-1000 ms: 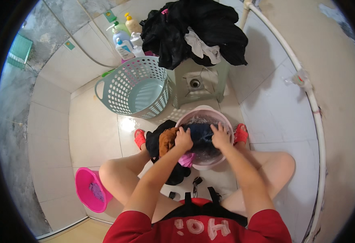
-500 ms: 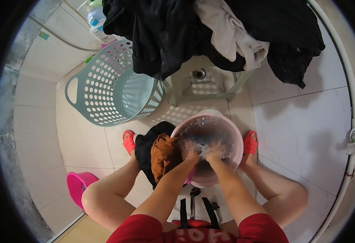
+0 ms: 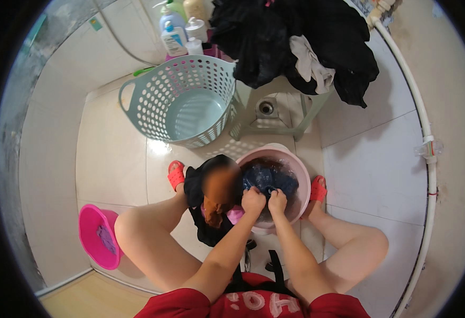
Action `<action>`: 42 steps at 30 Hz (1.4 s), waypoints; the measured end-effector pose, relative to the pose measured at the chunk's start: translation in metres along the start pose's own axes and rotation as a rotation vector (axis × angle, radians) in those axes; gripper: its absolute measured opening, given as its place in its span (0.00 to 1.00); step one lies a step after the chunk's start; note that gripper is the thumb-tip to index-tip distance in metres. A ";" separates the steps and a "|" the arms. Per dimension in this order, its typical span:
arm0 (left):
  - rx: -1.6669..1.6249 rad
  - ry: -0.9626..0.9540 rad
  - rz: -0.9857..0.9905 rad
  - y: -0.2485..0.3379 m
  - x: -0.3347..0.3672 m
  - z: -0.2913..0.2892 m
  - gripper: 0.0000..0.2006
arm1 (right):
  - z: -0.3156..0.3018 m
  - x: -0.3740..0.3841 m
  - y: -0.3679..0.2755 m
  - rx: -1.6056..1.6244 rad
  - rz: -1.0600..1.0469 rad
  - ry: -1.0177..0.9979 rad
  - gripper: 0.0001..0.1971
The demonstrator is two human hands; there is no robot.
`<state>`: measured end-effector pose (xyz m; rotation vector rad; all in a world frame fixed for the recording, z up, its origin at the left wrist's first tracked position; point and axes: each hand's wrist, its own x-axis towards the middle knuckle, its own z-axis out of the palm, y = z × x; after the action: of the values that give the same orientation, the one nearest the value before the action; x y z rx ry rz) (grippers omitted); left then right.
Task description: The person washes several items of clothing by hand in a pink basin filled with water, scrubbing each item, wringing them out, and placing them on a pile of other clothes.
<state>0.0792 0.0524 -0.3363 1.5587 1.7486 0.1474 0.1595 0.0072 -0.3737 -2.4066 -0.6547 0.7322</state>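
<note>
A pale pink basin [image 3: 305,196] of water stands on the floor between my feet. In it lies a wet dark blue garment [image 3: 264,176], partly under the water. My left hand [image 3: 253,201] is closed on the garment's near edge. Close beside it, my right hand [image 3: 277,201] pinches the same edge. Just left of the basin is a pile with a rust-brown cloth [image 3: 215,197], a black cloth [image 3: 194,185] and a bit of pink cloth [image 3: 235,214]. What kind of garment the blue one is, I cannot tell.
A grey-green laundry basket [image 3: 153,119] stands far left, beside a stool [image 3: 275,131] heaped with black clothes [image 3: 344,58] and a pale cloth [image 3: 312,63]. Several bottles [image 3: 174,41] stand behind the basket. A bright pink tub [image 3: 92,233] with purple cloth is at left. A drain [image 3: 266,108] shows under the stool.
My hands were down in splashing water; now they are higher, with the blue garment's edge lifted between them. The splashing has eased. The view has shifted.
</note>
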 end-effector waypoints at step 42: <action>-2.314 -0.825 -0.646 0.007 -0.022 -0.019 0.26 | -0.309 -0.121 -0.157 0.813 -0.304 -0.182 0.32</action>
<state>0.0727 0.0416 -0.3090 -0.6350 0.3795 0.6910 0.2152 -0.0539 -0.0160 -1.4788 -0.6163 0.8766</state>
